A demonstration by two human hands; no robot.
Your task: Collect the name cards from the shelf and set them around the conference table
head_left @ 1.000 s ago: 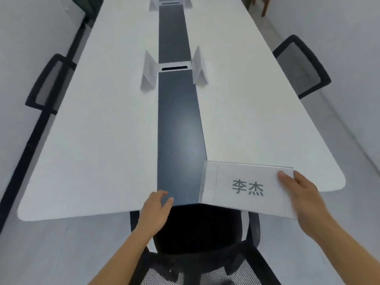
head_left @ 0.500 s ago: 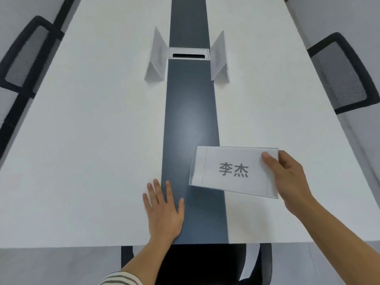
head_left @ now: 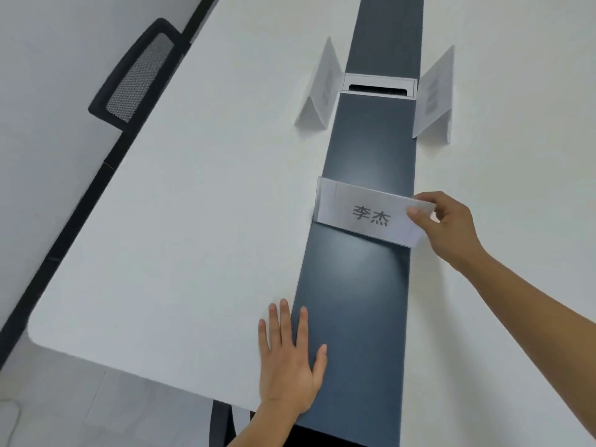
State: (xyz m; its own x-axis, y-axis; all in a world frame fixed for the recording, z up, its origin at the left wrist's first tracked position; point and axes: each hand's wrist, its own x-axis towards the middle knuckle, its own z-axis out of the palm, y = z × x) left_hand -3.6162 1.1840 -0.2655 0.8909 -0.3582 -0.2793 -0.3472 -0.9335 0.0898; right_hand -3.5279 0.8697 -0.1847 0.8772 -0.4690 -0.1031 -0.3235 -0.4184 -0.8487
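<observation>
A clear tent-shaped name card (head_left: 364, 212) with black printed characters stands across the dark centre strip of the white conference table (head_left: 180, 221). My right hand (head_left: 446, 225) pinches the card's right end between thumb and fingers. My left hand (head_left: 288, 359) lies flat with spread fingers on the table near its front edge, half on the dark strip. Two more name cards stand farther back, the left name card (head_left: 319, 88) and the right name card (head_left: 435, 95), one on each side of the strip.
A grey cable box (head_left: 379, 87) with a slot sits in the strip between the two far cards. A black mesh chair (head_left: 135, 75) stands at the table's left side by the wall. Another chair's back (head_left: 222, 424) shows below the front edge.
My right hand has carried the card forward and leftward, from over the strip's right edge to the strip, where it now stands. My left hand stays flat on the table.
</observation>
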